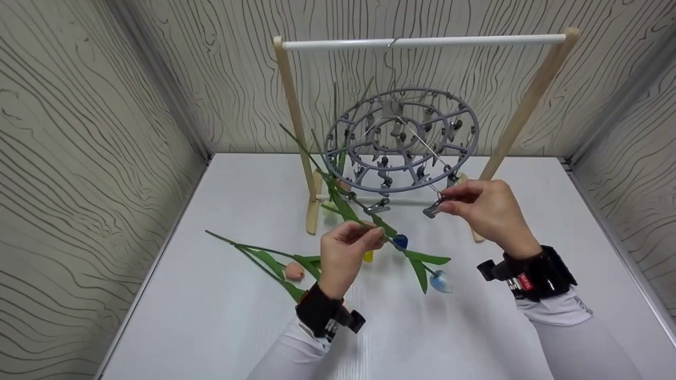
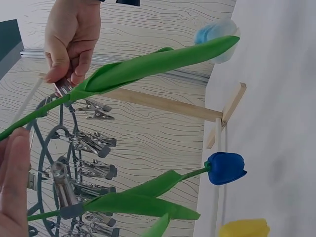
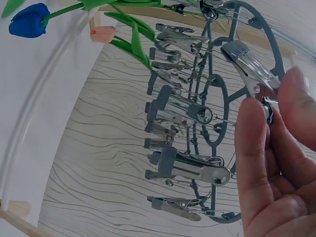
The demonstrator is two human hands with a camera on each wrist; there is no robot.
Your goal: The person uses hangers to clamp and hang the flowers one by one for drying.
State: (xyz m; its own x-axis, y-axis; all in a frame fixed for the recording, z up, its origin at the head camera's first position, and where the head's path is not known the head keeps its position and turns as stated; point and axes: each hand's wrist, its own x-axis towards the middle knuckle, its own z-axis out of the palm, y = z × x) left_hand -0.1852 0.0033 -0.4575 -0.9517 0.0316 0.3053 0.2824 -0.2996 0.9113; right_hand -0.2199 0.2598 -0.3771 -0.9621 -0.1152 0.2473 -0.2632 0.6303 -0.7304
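My left hand pinches the green stem of an artificial light-blue tulip, held slanting in the air with the bloom low on the right. In the left wrist view that bloom shows at the top. My right hand pinches a metal clip at the front rim of the grey round clip hanger. The right wrist view shows its fingers on that clip. The stem's upper end runs past the hanger's left side.
The hanger hangs from the white bar of a wooden rack at the back of the white table. A dark-blue tulip and a yellow one are below the hanger. A pink tulip lies on the table. Patterned walls close three sides.
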